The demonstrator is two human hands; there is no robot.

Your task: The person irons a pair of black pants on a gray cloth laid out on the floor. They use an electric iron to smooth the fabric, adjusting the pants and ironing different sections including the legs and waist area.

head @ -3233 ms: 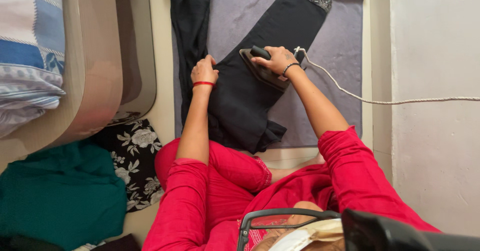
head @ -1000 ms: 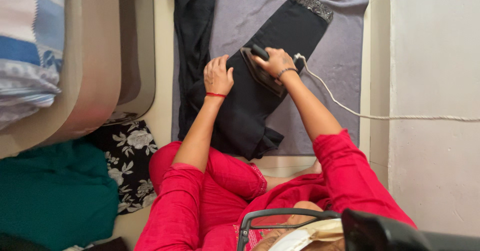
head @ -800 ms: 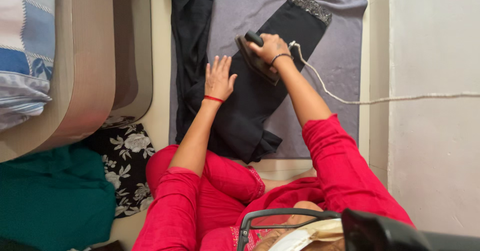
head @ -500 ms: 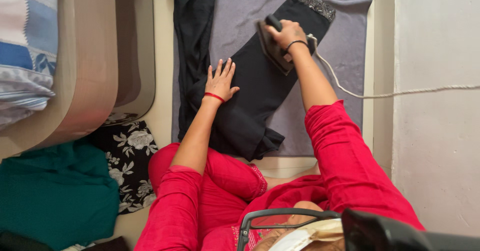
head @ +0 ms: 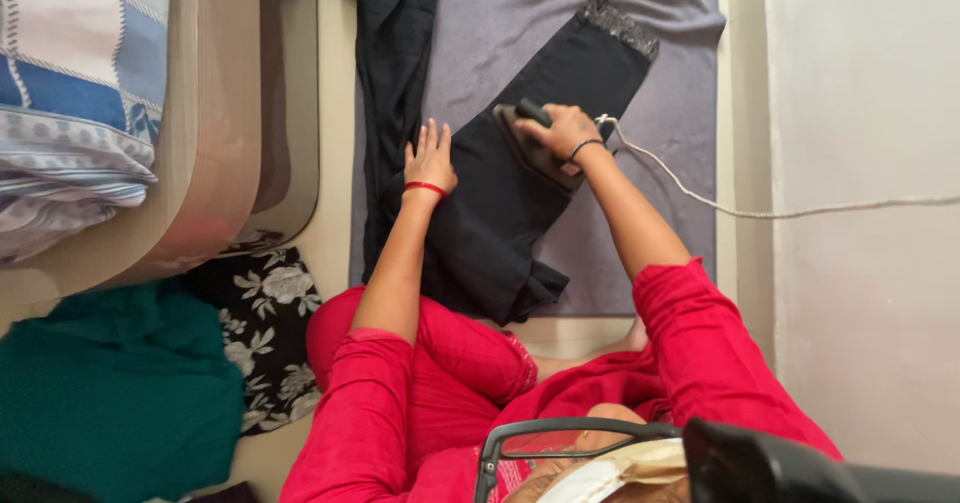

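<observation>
**Iron on black cloth, one hand pinning it flat**

Nearest in, red sleeves (head: pixel 690 353) reach forward over the grey mat (head: pixel 660 163) on the floor. The left hand (head: pixel 429 160) lies flat on the black garment (head: pixel 490 213), fingers (head: pixel 432 135) spread and straight, gripping nothing, just pressing. That cloth looks soft and limp, likely to slide and bunch, so a flat palm beside the iron seems the right hold. The right hand (head: pixel 565 133) is curled tight round the handle of the dark iron (head: pixel 520 138), sole down mid-garment. It reads as heavy, rigid and hot, so the handle is the only safe grip. Its white cord (head: pixel 760 211) trails right. Farther up, the trimmed hem (head: pixel 622 25).
</observation>
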